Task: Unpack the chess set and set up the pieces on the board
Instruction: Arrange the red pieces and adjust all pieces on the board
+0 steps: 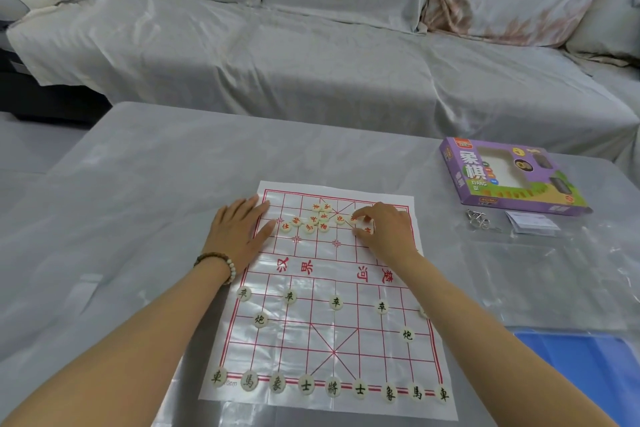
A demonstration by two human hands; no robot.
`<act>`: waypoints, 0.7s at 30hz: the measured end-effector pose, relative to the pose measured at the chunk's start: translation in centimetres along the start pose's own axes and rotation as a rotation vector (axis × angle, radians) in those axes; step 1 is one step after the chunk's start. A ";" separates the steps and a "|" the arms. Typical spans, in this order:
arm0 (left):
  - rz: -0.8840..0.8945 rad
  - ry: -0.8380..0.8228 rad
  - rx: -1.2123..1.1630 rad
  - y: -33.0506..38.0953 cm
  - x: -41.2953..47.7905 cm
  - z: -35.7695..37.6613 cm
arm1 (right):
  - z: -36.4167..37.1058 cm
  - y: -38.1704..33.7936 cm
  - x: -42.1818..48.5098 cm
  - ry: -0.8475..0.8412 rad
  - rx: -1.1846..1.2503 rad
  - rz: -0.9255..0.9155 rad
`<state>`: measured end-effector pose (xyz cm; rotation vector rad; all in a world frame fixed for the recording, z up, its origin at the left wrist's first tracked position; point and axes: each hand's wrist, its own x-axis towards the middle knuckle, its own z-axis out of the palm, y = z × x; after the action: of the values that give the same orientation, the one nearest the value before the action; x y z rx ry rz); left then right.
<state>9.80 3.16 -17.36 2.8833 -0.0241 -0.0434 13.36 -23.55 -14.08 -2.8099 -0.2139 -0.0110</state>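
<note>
Reaching across a low table (138, 184) covered in clear plastic, a person works on the far half of a paper xiangqi board (311, 333) printed with a red grid. The near half looks finished: black pieces (332, 388) stand in a full back row along the near edge, with two cannons and a line of soldiers ahead of them. The red pieces (318, 218) are not yet placed. They lie in a loose cluster left of centre on the far half, between the two hands. The left hand (242, 229), with a beaded bracelet (221, 262) at the wrist, lies flat with straight fingers on the board's far left edge, pinning the sheet; the cluster's nearest pieces sit just beside its fingertips. The right hand (388, 229) hovers low over the far right of the grid, fingers curled down around one or two red discs – whether it has actually pinched one cannot be told. The heap lies to this hand's left, and the bare far row lies just beyond it, so the right hand seems better placed to fill the right-side points. The opened purple box (509, 177) sits well apart on the right, with a small metal item (478, 218) and a folded leaflet (531, 222) just in front of it. A draped sofa (311, 45) stands behind.
</note>
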 end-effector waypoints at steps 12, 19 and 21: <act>-0.006 0.033 0.007 0.4 0.0 -0.1 | -0.2 -0.9 -1.6 -0.078 -0.016 -0.106; -0.002 0.032 0.017 0.2 0.1 0.1 | 0.2 -1.7 -2.6 -0.067 0.041 -0.145; -0.004 0.035 0.014 0.3 0.1 0.1 | 0.3 -1.8 -2.5 -0.069 0.048 -0.133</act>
<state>9.89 2.87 -17.44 2.8979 -0.0127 0.0060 10.57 -22.14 -13.90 -2.7451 -0.4117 0.0603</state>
